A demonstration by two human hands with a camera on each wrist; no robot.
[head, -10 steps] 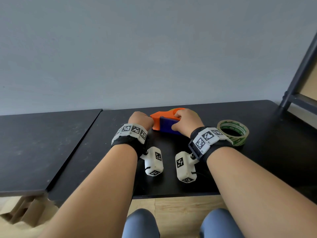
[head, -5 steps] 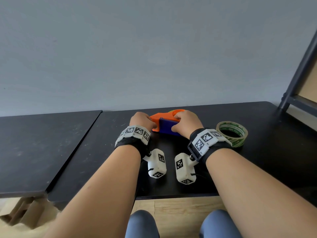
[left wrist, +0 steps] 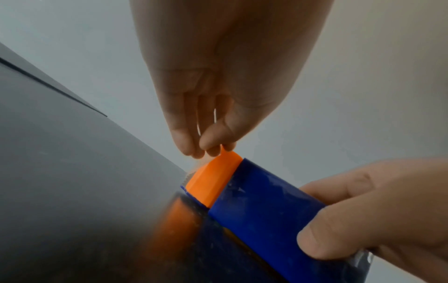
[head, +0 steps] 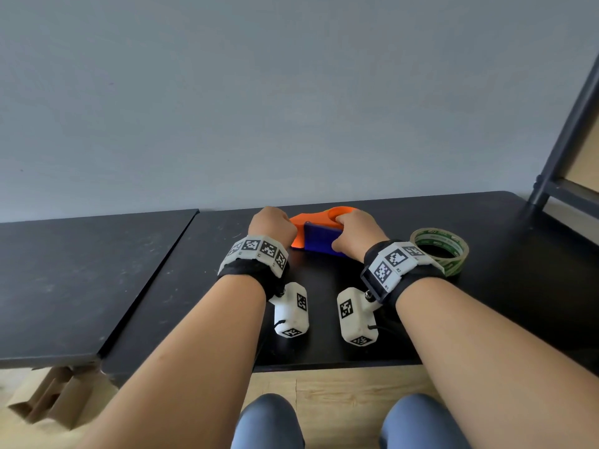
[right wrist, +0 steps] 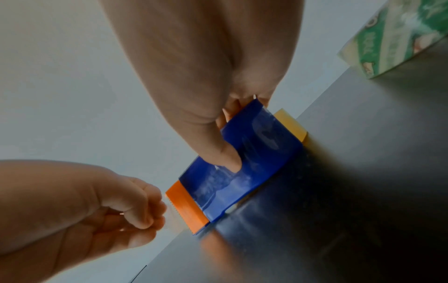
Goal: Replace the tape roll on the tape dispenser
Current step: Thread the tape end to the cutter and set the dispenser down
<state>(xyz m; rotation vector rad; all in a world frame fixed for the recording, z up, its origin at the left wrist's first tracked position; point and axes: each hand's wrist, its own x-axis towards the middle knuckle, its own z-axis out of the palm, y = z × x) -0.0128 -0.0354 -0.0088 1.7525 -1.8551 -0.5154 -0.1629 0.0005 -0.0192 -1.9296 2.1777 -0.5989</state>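
Observation:
An orange and blue tape dispenser (head: 319,241) lies on the black table (head: 518,286) near the wall. My right hand (head: 353,231) grips its blue body (right wrist: 242,162), thumb on the near side and fingers over the top. My left hand (head: 272,223) is at the orange cutter end (left wrist: 213,180). Its thumb and fingertips (left wrist: 208,147) pinch what looks like a clear tape end by the serrated edge (right wrist: 169,216). A green-printed clear tape roll (head: 439,249) lies flat to the right of my right wrist, apart from both hands.
A second black table (head: 81,280) adjoins on the left, with a seam between the two. A dark metal rack post (head: 564,140) stands at the back right corner. Folded cardboard (head: 48,403) lies on the floor below left. My knees are at the front edge.
Both hands have stayed on the dispenser. The view has shifted slightly; nothing else has visibly moved.

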